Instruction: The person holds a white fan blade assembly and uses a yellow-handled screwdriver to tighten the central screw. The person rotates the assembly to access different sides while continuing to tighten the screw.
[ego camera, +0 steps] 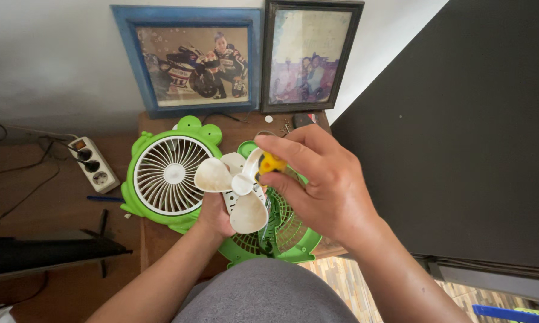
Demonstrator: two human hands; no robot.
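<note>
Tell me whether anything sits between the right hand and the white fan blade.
Nothing visible does. The right hand pinches a yellow tool handle directly beside the white fan blade, whose hub faces the camera. The left hand supports it from below, over the green rear fan housing.

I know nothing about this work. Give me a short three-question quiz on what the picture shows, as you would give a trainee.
1. True or false: the white fan blade lies flat on the table.
2. Which hand holds the yellow-handled tool? A) left B) right C) neither
3. What stands against the wall behind the green front grille?

Key
1. False: it is held up above the green rear housing, with the left hand beneath it.
2. B: the right hand has its grip on the tool, at the blade's hub.
3. Two framed pictures: a blue-framed picture and a dark-framed picture.
</note>
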